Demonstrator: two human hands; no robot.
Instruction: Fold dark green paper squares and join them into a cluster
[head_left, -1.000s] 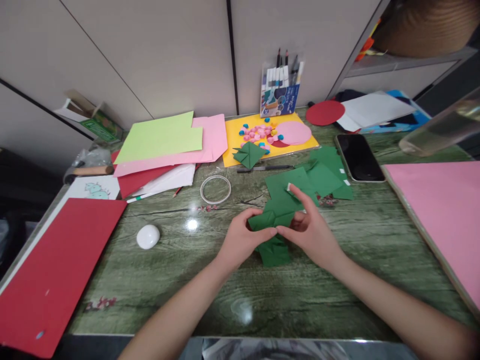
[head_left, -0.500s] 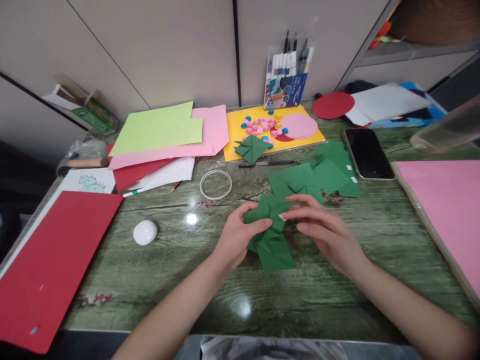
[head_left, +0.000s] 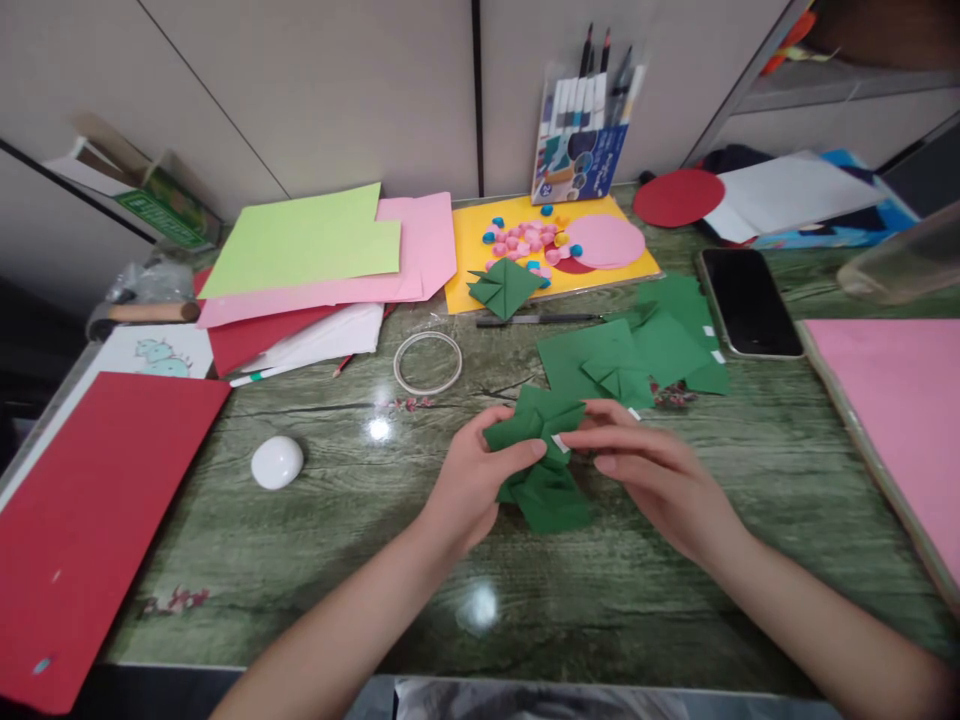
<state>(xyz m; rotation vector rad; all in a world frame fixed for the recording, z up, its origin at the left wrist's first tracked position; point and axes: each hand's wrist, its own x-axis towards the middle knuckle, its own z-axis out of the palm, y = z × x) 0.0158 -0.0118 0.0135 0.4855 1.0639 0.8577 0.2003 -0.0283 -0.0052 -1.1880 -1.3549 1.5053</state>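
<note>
Both hands work mid-table, a bit toward the near edge: left hand (head_left: pixel 472 480) pinches the left side of a folded green paper piece (head_left: pixel 541 470) w/ thumb and fingers, right hand (head_left: pixel 649 475) grips its right side, fingertips at a small white tab on the paper. The piece is lifted slightly off the green wood-grain table (head_left: pixel 660 600), lower flap hanging toward the surface. Open room: bare tabletop along the near edge and to the right of the hands, also between the left hand and a white oval object (head_left: pixel 277 462). Just behind the hands, more green folded papers (head_left: pixel 637 350) and a clear tape ring (head_left: pixel 428 362). Left near corner: red sheet (head_left: pixel 97 520) overhanging the edge. Right edge: pink sheet (head_left: pixel 892 400); black phone (head_left: pixel 748 302) just beside the green papers. At the far edge, a marker pack (head_left: pixel 581 140) stands upright, pens inside, tips up, behind a yellow sheet (head_left: pixel 480 260).
</note>
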